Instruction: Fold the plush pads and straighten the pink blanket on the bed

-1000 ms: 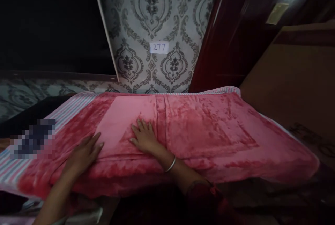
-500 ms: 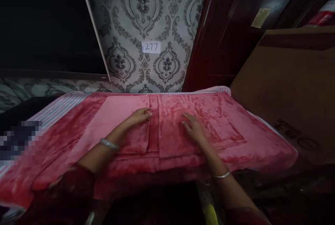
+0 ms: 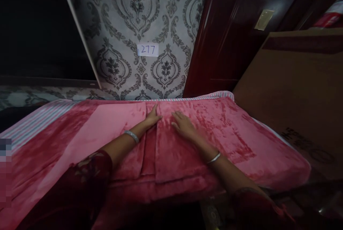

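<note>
A pink plush cloth (image 3: 174, 162) lies flat, its left and right parts folded in towards the middle. Between the two folded edges runs a narrow, darker red strip (image 3: 149, 155). My left hand (image 3: 153, 117) is at the far end of this strip, thumb apart from the fingers, touching the cloth near the right fold's edge. On the right folded part rests my right hand (image 3: 184, 125), palm down with its fingers stretched out. Neither hand has anything gripped in it.
Under the cloth is a red plush cover with a striped border (image 3: 50, 115). A large cardboard box (image 3: 294, 90) stands at the right, beside a dark red door (image 3: 227, 33). A dark screen (image 3: 40, 26) is at the left. A paper marked 277 (image 3: 148, 49) is on the patterned wall.
My left hand has moved right and away from me, off the left fold to the strip. My right hand has shifted slightly left over the cloth. The view has turned a little.
</note>
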Motion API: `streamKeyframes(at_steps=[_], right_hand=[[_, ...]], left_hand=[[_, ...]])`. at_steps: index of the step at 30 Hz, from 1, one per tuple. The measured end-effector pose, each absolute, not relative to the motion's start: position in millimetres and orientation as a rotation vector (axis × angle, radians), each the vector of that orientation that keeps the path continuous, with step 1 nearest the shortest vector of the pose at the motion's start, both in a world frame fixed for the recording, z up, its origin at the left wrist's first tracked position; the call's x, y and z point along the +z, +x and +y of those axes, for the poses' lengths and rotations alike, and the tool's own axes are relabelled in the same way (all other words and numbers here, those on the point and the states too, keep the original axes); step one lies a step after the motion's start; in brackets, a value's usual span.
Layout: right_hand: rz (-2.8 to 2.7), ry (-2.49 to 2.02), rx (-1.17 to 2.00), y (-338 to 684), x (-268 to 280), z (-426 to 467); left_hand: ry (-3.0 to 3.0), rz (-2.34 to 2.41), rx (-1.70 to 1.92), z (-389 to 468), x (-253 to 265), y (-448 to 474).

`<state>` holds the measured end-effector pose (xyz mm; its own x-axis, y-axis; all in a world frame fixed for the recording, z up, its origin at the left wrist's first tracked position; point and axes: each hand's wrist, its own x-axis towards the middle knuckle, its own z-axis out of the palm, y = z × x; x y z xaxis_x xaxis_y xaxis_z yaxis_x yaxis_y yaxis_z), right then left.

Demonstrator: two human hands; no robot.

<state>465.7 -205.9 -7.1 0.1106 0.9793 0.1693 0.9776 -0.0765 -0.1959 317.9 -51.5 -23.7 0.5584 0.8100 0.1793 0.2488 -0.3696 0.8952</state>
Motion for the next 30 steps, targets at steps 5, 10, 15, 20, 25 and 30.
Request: streamKeyframes(at_steps=[5, 10, 15, 20, 25, 30], right_hand=[[-2.088, -2.074, -0.002, 443, -32, -194], [-2.046, -2.14, 0.043, 460, -33, -197], [-1.659, -2.537, 0.049, 523, -34, -224], [-1.381, -2.68, 0.125, 579, -54, -265], [-1.357, -2.665, 0.147, 592, -50, -263], [-1.634, -2.421, 0.027, 557, -27, -208]], left_hand=[[2.043, 0.834, 0.831, -41, -47, 317], [2.095, 0.813, 0.784, -36, -50, 317], [2.09, 0.851, 0.749, -38, -46, 315], [2.041, 0.876, 0.745, -42, -42, 315], [1.991, 0.883, 0.795, -45, -40, 316], [1.747, 0.796, 0.86, -53, -43, 314]])
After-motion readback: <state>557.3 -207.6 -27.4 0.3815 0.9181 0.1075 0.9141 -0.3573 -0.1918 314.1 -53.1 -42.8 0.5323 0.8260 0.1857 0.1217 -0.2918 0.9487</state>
